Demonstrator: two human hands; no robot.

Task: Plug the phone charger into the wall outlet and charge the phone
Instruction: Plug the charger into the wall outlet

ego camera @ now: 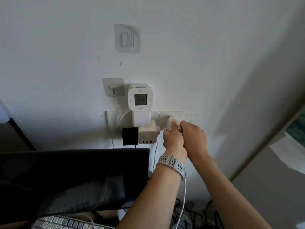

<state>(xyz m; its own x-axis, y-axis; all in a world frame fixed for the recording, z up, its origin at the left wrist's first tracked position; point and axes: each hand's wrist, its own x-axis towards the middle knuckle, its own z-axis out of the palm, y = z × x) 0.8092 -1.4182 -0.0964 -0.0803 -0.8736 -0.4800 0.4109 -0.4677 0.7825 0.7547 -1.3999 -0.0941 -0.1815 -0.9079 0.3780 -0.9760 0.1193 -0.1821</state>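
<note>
A white phone charger point(170, 121) sits against the right section of the white wall outlet plate point(177, 114). My left hand point(173, 141), with a grey watch on its wrist, grips the charger from below. From the right, my right hand point(194, 138) grips the same charger. A white cable point(183, 200) hangs down below my left wrist. No phone is in view.
A white cube adapter with USB ports point(147, 134), a black adapter point(130, 136) and a white timer plug with a display point(140, 100) crowd the outlet's left part. A dark monitor point(74, 179) and a keyboard point(66, 223) lie below. Tangled cables point(198, 214) cover the floor.
</note>
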